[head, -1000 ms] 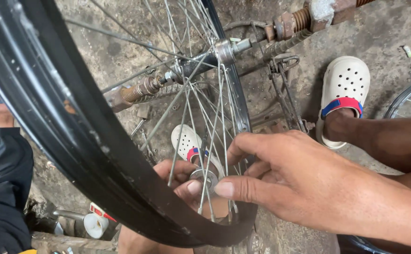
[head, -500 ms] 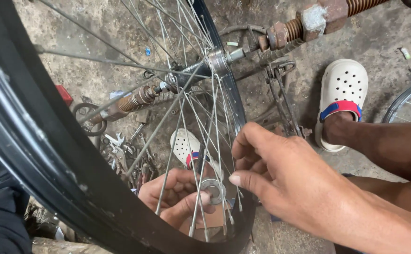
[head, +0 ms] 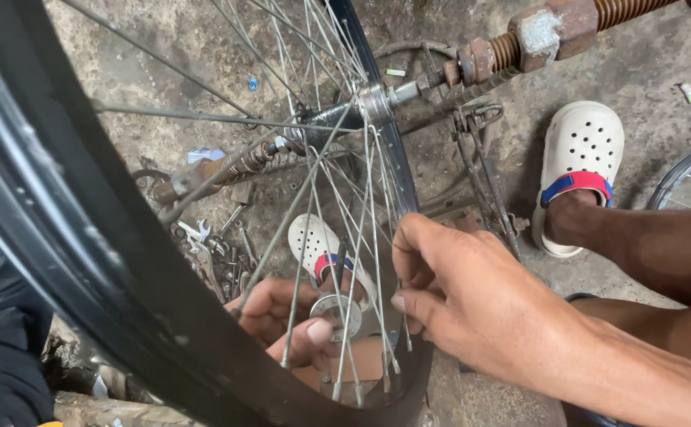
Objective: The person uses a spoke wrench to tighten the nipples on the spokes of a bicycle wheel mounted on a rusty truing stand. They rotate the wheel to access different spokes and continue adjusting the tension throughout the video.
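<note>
Black bicycle rim (head: 84, 261), steel spokes (head: 337, 237): truing in hand. Left hand (head: 282, 320) fingers pinching round spoke wrench (head: 336, 315) near rim bottom; right hand (head: 472, 308) fingers pressed on spoke. Next, probably: small, steady nipple turn.

head view | looking steeply down from above | sitting very close behind the wheel rim (head: 84, 261) filling left of frame | hands lower centre, ground beyond
</note>
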